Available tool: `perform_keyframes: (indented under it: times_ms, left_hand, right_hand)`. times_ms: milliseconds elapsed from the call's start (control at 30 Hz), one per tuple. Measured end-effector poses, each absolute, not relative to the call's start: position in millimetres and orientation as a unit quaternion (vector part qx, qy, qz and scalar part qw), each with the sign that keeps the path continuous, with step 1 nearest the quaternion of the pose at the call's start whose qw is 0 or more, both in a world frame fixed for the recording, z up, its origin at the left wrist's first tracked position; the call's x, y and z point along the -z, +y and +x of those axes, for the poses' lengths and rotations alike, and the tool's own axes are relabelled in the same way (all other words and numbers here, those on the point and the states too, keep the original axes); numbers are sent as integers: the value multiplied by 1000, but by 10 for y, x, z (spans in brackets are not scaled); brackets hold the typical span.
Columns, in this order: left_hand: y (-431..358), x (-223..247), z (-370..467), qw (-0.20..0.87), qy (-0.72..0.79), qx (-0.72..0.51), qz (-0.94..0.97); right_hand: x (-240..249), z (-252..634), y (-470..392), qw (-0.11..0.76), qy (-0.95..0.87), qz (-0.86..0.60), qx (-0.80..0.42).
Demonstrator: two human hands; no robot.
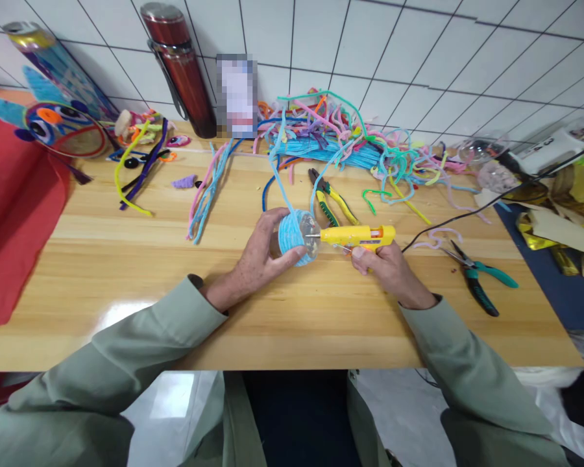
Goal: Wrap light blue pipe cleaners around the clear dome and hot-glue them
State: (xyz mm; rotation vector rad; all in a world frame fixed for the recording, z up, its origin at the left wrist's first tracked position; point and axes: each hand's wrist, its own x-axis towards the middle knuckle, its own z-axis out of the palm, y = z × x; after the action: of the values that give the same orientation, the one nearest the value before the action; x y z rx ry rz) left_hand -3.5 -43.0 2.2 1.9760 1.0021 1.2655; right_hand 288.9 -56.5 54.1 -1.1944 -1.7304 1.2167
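Note:
My left hand [259, 251] is wrapped around a clear, cup-like piece [313, 241] lying on its side above the table. Rows of light blue pipe cleaner [291, 235] are wound around it, and two loose ends rise toward the back. In my right hand [382, 263] is a yellow hot glue gun [357, 236], its nozzle pointing left at the clear end of the piece. The nozzle tip is at or very near that end; touching or not, I cannot tell. A black cord runs from near the gun toward the upper right.
Yellow-green pliers [331, 196] lie just behind the glue gun; teal needle-nose pliers [477, 275] lie right. Heaped pipe cleaners [326, 139] line the wall. A red thermos [180, 71], a blurred-out upright panel [237, 96] and a decorated mask-like craft [61, 130] stand at the back left.

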Motion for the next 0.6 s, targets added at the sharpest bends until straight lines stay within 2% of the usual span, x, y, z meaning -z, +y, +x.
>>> perform_keyframes:
  times_ms: [600]
  left_hand:
    - [-437,-37,-33,281,373,-473,747]
  right_hand:
    - [-491,2869,-558,378,-658,-444,-476]
